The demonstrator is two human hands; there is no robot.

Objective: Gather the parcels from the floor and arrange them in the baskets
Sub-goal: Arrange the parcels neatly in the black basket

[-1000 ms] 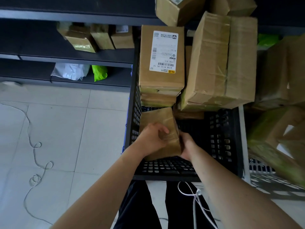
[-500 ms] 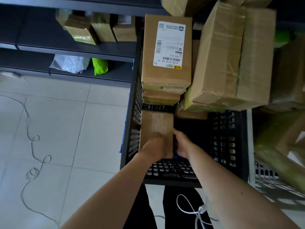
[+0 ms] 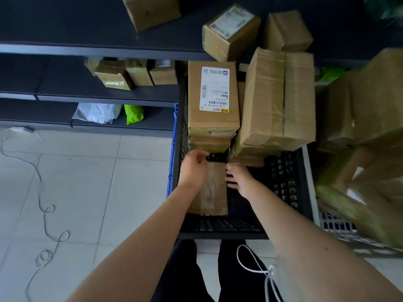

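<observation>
Tiled floor (image 3: 87, 182), dark shelves (image 3: 104, 97), black basket (image 3: 218, 235). Left hand (image 3: 194, 168) atop small parcel (image 3: 212, 192), grip unclear; right hand (image 3: 238, 178) spread-fingered alongside.

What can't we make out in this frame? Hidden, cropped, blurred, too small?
Head view:
1. Whether the left hand grips the small brown taped cardboard parcel: fingertips hidden behind the hand itself.
2. White shipping label on the tall cardboard box: print too small.
3. Green-taped cardboard boxes, right: motion-blurred, cut by the frame edge.
4. Far floor of the black perforated plastic basket: covered by the tall box and a large taped carton.
</observation>
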